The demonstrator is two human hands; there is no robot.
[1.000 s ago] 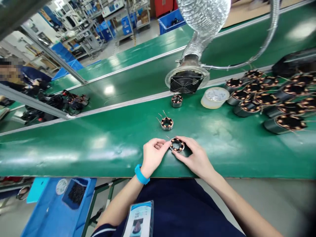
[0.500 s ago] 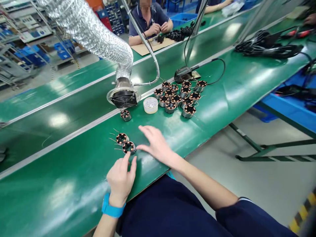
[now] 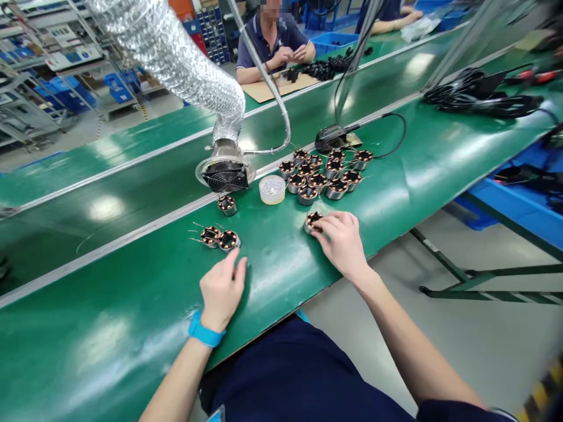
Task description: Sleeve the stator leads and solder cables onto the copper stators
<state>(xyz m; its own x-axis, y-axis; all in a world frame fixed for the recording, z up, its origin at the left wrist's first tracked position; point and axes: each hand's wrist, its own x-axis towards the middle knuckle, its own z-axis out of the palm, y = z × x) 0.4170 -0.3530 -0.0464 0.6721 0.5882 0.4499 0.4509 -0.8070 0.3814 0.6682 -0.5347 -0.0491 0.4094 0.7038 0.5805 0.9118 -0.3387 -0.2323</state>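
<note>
In the head view, I see the person's right hand (image 3: pixel 341 237) above the green desk (image 3: pixel 145 305), and its grip is closed on a copper-wound stator (image 3: pixel 312 220). This stator is low at the desk surface, near the front edge; the fingers cover its right part, so I cannot see it whole. The left hand (image 3: pixel 222 287), with a blue wristband (image 3: pixel 204 331), has its grip open. Its index finger is at the edge of the nearer stator (image 3: pixel 229 240) of a pair; whether it touches, I cannot tell. The other stator of this pair (image 3: pixel 210 236) is just beside, on the left, with its thin wires pointing left.

Behind the pair, a single stator (image 3: pixel 227 205) stands under the black fan grille (image 3: pixel 226 176). The fan hangs from a silver foil duct (image 3: pixel 189 70), which hides part of the room behind. To the right there is a round whitish tub (image 3: pixel 271 190), and then a close group of stators (image 3: pixel 317 183). Behind this group lies a black tool (image 3: pixel 331 139) with its cable. Across the desk, a co-worker (image 3: pixel 273 44) sits behind a cardboard sheet (image 3: pixel 268 91).
</note>
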